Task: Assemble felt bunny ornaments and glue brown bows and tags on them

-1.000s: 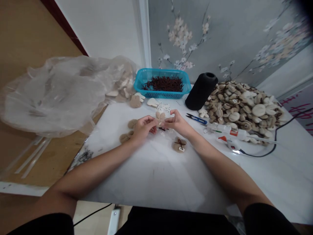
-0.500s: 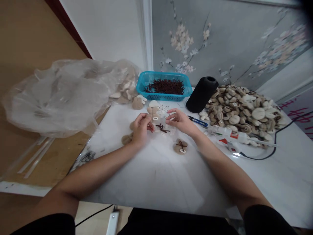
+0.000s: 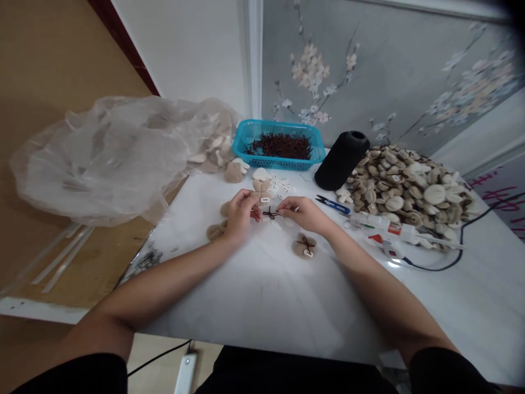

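Note:
My left hand [image 3: 241, 216] is closed, its thumb and fingertips at the edge of a beige fabric flower [image 3: 261, 187] that carries a small white label [image 3: 264, 200]. My right hand [image 3: 302, 215] pinches the end of a dark brown cord bow [image 3: 270, 214], between the two hands just above the tabletop. Nearer to me, another round beige piece [image 3: 301, 249] with a brown bow and label lies below my right wrist. Two more beige pieces [image 3: 215, 232] sit partly behind my left hand. Small white labels [image 3: 280, 186] are scattered just beyond my hands.
A blue basket [image 3: 241, 156] of brown bows stands at the back beside a clear plastic bag [image 3: 102, 164]. Right of it are a black cylinder [image 3: 341, 161], blue thread snips [image 3: 334, 205], a heap of fabric flowers [image 3: 404, 186] and a glue gun [image 3: 394, 232] with a black cord.
My right hand has lowered and closed its fingers on the brown bow. My left hand stays by the beige flower. The whole view has shifted slightly.

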Demonstrator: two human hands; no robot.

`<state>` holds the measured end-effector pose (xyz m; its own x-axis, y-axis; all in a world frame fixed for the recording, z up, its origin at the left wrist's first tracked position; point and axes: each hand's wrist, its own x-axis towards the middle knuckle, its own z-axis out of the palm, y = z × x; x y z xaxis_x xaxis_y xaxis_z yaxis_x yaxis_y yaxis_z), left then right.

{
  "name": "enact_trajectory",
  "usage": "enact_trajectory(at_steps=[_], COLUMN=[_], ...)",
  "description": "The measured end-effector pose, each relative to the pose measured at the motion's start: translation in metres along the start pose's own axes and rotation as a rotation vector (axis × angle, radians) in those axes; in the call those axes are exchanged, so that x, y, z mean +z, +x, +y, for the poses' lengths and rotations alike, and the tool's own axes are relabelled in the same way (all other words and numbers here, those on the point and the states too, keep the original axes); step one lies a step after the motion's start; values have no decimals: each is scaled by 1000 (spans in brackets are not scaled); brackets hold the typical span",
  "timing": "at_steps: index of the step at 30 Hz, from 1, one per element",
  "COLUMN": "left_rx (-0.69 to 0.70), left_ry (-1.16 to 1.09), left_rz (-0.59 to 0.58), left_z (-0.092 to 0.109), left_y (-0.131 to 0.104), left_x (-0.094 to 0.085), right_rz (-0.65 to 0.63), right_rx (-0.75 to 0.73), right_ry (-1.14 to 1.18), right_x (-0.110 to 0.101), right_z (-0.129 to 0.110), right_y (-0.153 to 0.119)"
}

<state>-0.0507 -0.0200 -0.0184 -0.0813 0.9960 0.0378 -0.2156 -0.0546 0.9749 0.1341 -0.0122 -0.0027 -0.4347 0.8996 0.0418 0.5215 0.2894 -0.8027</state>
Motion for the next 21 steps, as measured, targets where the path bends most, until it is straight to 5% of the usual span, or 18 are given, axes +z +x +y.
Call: enact_trajectory(at_steps=[4,13,21], left_rx=[-5,-6,-21], left_ry=[7,5,13], left_rz=[2,-22,-36], left_z=[0,-2,-2], left_y=[0,1,1], left_x=[1,1,2], right_rz=[-38,98,24], right_rx=[90,71,-78], right_ry=[160,-292,-447], right_x=[-2,-1,-4], right_z=[9,1,6], right_y=[0,-6,-8])
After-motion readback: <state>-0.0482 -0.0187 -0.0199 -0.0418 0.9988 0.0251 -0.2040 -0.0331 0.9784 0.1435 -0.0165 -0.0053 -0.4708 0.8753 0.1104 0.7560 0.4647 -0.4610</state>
